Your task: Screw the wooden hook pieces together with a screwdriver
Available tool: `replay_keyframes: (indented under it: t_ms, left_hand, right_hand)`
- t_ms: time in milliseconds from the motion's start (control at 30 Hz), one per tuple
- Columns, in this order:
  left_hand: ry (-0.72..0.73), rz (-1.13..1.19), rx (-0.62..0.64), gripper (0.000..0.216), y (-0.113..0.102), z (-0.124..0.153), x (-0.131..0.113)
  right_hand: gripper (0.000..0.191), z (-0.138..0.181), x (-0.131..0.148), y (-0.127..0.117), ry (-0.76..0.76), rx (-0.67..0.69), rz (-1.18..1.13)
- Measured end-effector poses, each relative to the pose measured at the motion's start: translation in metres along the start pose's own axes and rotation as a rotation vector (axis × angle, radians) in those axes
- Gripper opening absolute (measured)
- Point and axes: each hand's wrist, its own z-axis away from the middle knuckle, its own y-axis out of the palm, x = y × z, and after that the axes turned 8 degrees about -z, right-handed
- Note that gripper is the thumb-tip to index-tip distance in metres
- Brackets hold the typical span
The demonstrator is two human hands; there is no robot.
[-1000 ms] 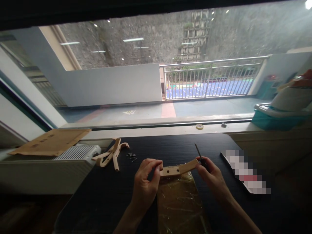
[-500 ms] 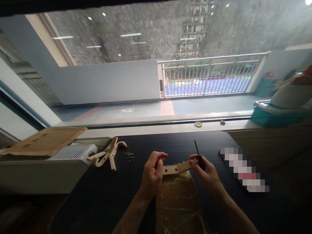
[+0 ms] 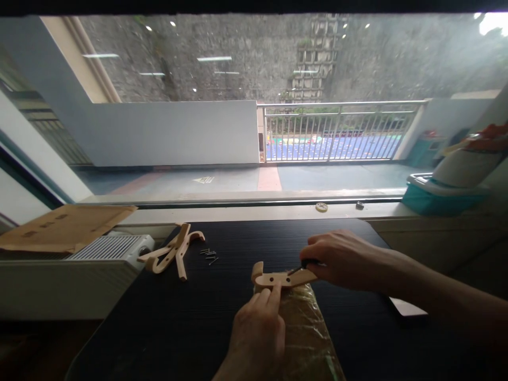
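Note:
A curved wooden hook piece (image 3: 278,277) with holes in it lies near the middle of the dark table (image 3: 166,323), over a clear plastic bag (image 3: 307,333). My left hand (image 3: 257,330) presses its fingertips against the piece's near edge. My right hand (image 3: 337,259) is closed round a small screwdriver (image 3: 304,264) whose tip points left at the piece. Two more wooden hook pieces (image 3: 170,254) and several small dark screws (image 3: 210,255) lie on the table to the left.
A white ribbed heater (image 3: 107,248) with a flat piece of cardboard (image 3: 59,227) stands at the left. A window sill (image 3: 257,211) with a tape roll (image 3: 321,207) runs behind the table. A teal tub (image 3: 440,196) sits at the right. A flat object (image 3: 408,307) lies under my right forearm.
My left hand has let go of the piece's end and dropped below it. My right hand has turned over, bringing the screwdriver from upright down to the piece. The view tilted down slightly.

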Motion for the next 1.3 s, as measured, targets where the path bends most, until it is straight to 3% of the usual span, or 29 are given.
replay_keyframes:
  t_ms: [67,200,467,633,933,1100,1300]
  left_hand:
    - [-0.074,-0.063,0.099,0.057,0.002,0.0,-0.004]
    - [-0.063,-0.083,0.18,0.053,-0.006,0.0,-0.01]
    - [-0.189,-0.097,0.208,0.06,-0.022,-0.011,-0.015]
    - [-0.145,-0.111,0.232,0.058,-0.02,-0.01,-0.016]
    - [-0.194,-0.147,0.27,0.034,-0.028,-0.024,-0.013]
    - [-0.214,-0.135,0.263,0.04,-0.02,-0.021,-0.013]
    - [-0.216,-0.166,0.261,0.054,-0.015,-0.021,-0.013]
  right_hand:
    - [0.021,-0.01,0.008,-0.005,-0.032,0.087,0.078]
    - [0.02,-0.021,0.015,-0.007,-0.078,0.159,0.166]
    - [0.016,-0.032,0.017,0.003,-0.127,0.207,0.218]
    - [0.016,-0.034,0.03,-0.004,-0.166,0.262,0.298]
    - [0.015,-0.05,0.041,0.001,-0.287,0.253,0.36]
    - [0.015,-0.056,0.04,0.001,-0.25,0.321,0.331]
    - [0.02,-0.054,0.027,0.001,0.054,0.321,0.219]
